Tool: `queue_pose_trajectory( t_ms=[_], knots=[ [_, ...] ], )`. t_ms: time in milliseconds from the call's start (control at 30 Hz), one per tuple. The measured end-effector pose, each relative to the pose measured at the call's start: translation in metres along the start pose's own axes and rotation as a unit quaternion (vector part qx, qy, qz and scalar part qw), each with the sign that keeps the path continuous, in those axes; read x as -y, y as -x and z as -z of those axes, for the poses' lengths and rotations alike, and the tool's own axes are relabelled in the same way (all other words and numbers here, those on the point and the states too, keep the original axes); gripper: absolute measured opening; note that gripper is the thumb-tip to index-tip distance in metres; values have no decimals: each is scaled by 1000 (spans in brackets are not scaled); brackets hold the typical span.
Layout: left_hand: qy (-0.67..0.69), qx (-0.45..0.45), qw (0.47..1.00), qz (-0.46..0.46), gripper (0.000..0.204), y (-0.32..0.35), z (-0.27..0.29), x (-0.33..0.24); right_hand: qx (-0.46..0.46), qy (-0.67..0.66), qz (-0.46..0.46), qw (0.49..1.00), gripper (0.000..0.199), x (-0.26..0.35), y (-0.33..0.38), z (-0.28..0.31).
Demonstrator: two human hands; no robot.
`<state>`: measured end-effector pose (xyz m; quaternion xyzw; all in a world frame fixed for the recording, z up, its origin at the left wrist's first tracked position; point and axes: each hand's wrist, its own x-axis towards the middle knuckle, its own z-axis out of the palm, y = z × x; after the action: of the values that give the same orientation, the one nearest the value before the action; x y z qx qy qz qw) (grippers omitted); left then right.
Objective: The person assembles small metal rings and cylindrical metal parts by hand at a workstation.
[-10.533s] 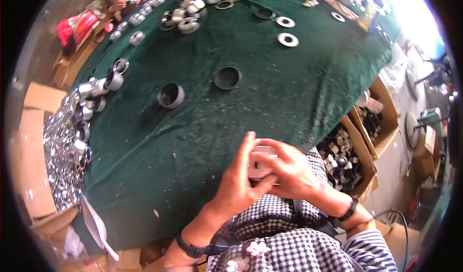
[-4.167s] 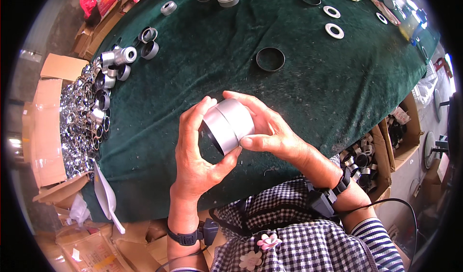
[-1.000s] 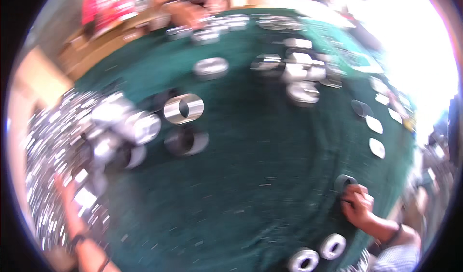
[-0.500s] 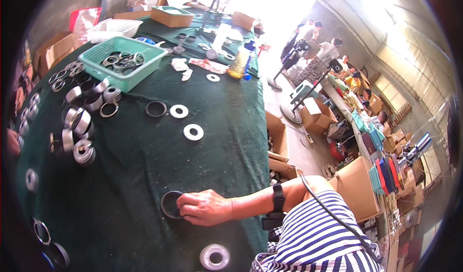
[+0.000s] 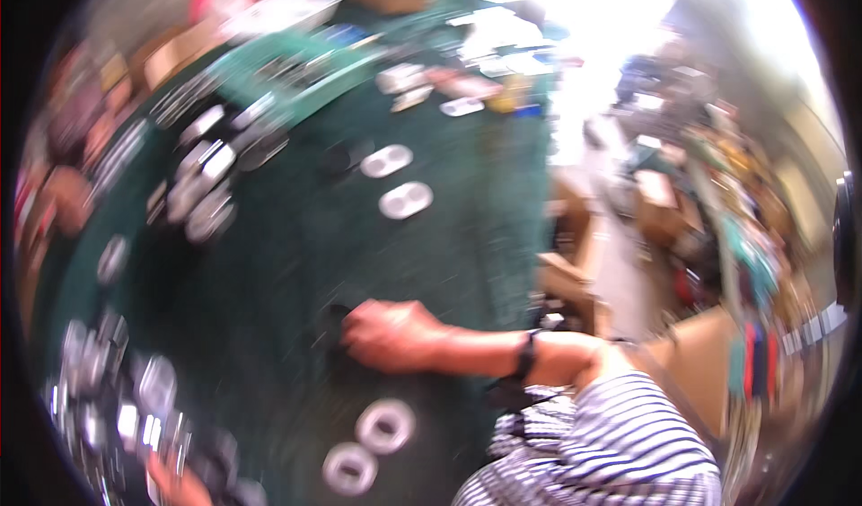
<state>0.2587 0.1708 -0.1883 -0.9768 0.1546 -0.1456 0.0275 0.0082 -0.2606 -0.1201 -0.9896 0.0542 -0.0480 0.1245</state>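
Left edge: blurred metal rings [image 5: 108, 398] lay heaped on the bench [image 5: 269, 264], green cloth over it; too smeared to tell sep. pieces.
Left hand [image 5: 175, 484]: only a sliver showed at bottom edge, near the heap; grip can't be told, blur + cropped.
Upper left: more silver ring parts [image 5: 202, 192] clustered on the cloth, w/ a green tray [image 5: 269, 66] beyond, details lost in blur.
Centre top: two flat pale washers [image 5: 395, 178] lay just beside each other, well apart from the hand.
Dark ring [image 5: 334, 326]: black, round, flat on the cloth at mid-bench, touching the fingertips of the right hand.
Right hand [image 5: 391, 335]: reached in from the right, palm down, fingers curled onto the dark ring's edge; grip looked part-closed on it, but whether it truly held it can't be told.
Wrist: dark watch band [image 5: 525, 358].
Below hand: two silver washers [image 5: 368, 443] lay near each other on the cloth.
Lower right: striped sleeve [image 5: 611, 443].
Far right: cardboard boxes [image 5: 655, 210] on the floor, washed out by glare.
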Motion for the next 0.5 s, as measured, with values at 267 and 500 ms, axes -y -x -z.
queue_pose_trajectory(
  t_ms=[267,500],
  knots=[
    [528,21,838,134,62,56,142,35,-184,-84,65,977,11,31,-7,-14],
    [418,-75,905,2,14,113,189,-24,-191,-106,74,973,11,29,-12,-13]
  ],
)
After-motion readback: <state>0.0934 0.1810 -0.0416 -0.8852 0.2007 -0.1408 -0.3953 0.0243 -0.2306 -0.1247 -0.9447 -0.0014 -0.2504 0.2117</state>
